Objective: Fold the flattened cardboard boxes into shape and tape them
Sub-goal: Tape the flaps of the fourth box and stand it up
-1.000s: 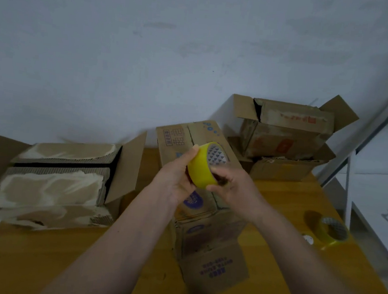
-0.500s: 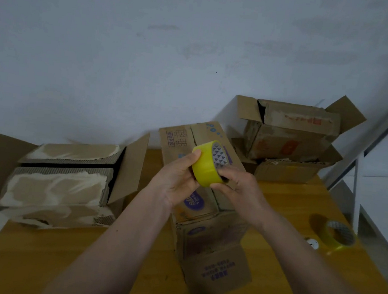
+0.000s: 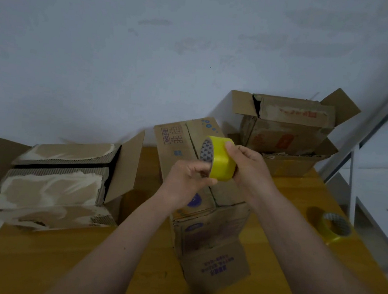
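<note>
Frame centre: left hand (image 3: 188, 179) and right hand (image 3: 249, 170) both grip yellow tape roll (image 3: 220, 159) above printed brown cardboard box (image 3: 208, 210), folded but seemingly untaped. Taping likely next.

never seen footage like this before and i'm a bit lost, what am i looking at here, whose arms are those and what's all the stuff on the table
There is no machine here. The picture comes from one wide-angle camera worn on a person's head, looking forward and down, so the two bare arms reaching in from the bottom are the wearer's own.

Both hands hold a yellow tape roll in the air: the left hand grips its near edge, and the right hand wraps its far side.

Beneath them, on a wooden table, lies a printed cardboard box with a flap hanging toward the camera. To the left sits a torn, open box. Two more boxes are stacked at the back right against the wall. A second tape roll lies on the table at the right.
</note>
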Tool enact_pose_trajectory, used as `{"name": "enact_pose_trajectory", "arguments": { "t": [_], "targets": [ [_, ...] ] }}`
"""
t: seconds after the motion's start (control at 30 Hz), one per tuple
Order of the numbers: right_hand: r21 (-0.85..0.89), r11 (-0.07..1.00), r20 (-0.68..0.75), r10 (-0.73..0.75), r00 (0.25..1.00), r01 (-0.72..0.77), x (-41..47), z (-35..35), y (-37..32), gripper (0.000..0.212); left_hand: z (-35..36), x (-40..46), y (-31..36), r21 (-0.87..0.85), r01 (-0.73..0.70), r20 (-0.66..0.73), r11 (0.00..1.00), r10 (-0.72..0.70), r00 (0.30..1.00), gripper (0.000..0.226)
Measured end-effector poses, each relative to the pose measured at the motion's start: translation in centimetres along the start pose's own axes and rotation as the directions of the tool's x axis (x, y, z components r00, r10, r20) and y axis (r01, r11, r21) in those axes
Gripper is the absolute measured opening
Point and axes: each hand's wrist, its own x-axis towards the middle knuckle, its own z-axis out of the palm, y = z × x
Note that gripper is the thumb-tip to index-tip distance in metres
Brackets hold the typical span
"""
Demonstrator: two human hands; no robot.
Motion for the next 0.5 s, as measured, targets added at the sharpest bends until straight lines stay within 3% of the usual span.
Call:
{"name": "enact_pose_trajectory", "arguments": {
  "t": [0.07,0.13,0.2,0.33,0.37,0.43,0.5],
  "targets": [
    [0.138,0.981,-0.065,0.148,0.987,-0.138,0.7,0.0,-0.7,0.039,0.3,0.0,-0.9,0.235,-0.163,-0.015,0.958,0.172,0.985,0.009],
    [0.191,0.956,-0.097,0.243,0.965,-0.222,1.2,0.1,-0.9,0.041,0.5,0.2,-1.9,0.449,-0.392,0.038,0.803,0.422,0.906,0.004],
    [0.193,0.945,-0.109,0.289,0.951,-0.265,1.4,0.1,-0.9,0.042,0.7,0.3,-3.0,0.509,-0.499,0.094,0.701,0.531,0.842,0.011],
    [0.166,0.957,-0.07,0.252,0.965,-0.238,1.1,0.1,-0.7,0.048,0.8,-0.2,-4.0,0.499,-0.462,0.015,0.733,0.526,0.85,0.007],
    [0.18,0.959,-0.054,0.231,0.971,-0.218,0.9,0.3,-0.6,0.046,0.9,-0.5,-3.8,0.492,-0.43,-0.016,0.757,0.501,0.865,0.017],
    [0.223,0.96,0.004,0.174,0.985,-0.17,0.5,0.4,-0.3,0.04,1.1,-0.8,-2.9,0.397,-0.313,-0.075,0.863,0.37,0.926,0.034],
    [0.221,0.969,0.111,0.088,0.99,-0.111,-0.1,0.6,-0.1,0.028,1.1,-0.7,-1.8,0.202,-0.15,-0.179,0.968,0.187,0.966,0.036]
  ]
}}
